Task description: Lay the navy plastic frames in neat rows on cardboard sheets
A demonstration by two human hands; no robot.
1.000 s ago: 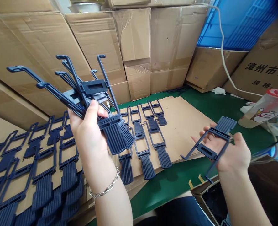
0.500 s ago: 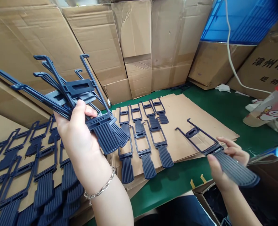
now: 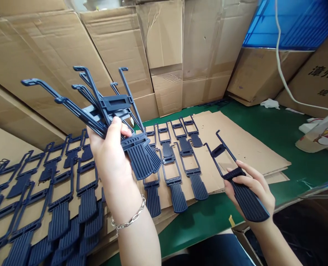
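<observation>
Cardboard (image 3: 249, 140) behind, frame (image 3: 247, 196) through right grip (image 3: 262, 189)

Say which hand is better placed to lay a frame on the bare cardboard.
Probably the right hand: it holds a single frame near the bare cardboard, while the left hand grips several frames.

On my head feed, I see the left hand (image 3: 111, 151) gripping a bundle of navy frames (image 3: 143, 160), the right hand (image 3: 263, 194) holding a single frame (image 3: 251, 203) by the near edge of the cardboard sheet (image 3: 225, 147).

The frames (image 3: 251, 201) are dark navy with ribbed stripes, the cardboard (image 3: 252, 144) brown, the tabletop (image 3: 197, 220) green.
</observation>
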